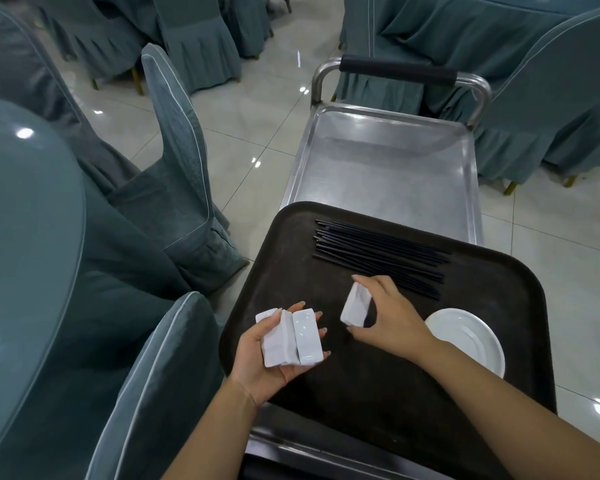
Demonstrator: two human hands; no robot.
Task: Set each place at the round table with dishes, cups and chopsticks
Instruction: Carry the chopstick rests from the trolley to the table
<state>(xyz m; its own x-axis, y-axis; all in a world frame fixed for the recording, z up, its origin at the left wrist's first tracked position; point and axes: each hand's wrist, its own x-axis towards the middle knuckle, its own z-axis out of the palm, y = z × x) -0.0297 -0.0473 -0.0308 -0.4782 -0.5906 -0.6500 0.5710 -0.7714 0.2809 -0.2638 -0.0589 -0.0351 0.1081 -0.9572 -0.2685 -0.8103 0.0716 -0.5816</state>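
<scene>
Left hand [274,355] palm up over the near-left part of the dark tray [465,393], fingers curled loosely under a small stack of white rectangular chopstick rests [290,337]; about 3 or 4 pieces, exact count hard to tell. Thumb lies across the left side of the stack.

Right hand [392,317] above the tray middle, pinching 1 more white rest [354,309] between thumb and fingertips; the piece is tilted on edge, apart from the left-hand stack.

Black chopsticks [381,256] lie in a loose bundle on the far part of the tray, just beyond the right hand, not touched. White plates [471,337], stacked, sit on the tray's right side, partly hidden by the right wrist.

Tray rests on a steel cart [378,161] with a bare metal top shelf and a black-padded handle [397,69] at the far end.

Round table [21,220] with a glossy teal top at the left edge of view. Teal-covered chairs [184,174] stand between it and the cart; more covered chairs further back. Shiny tiled floor [257,126].
</scene>
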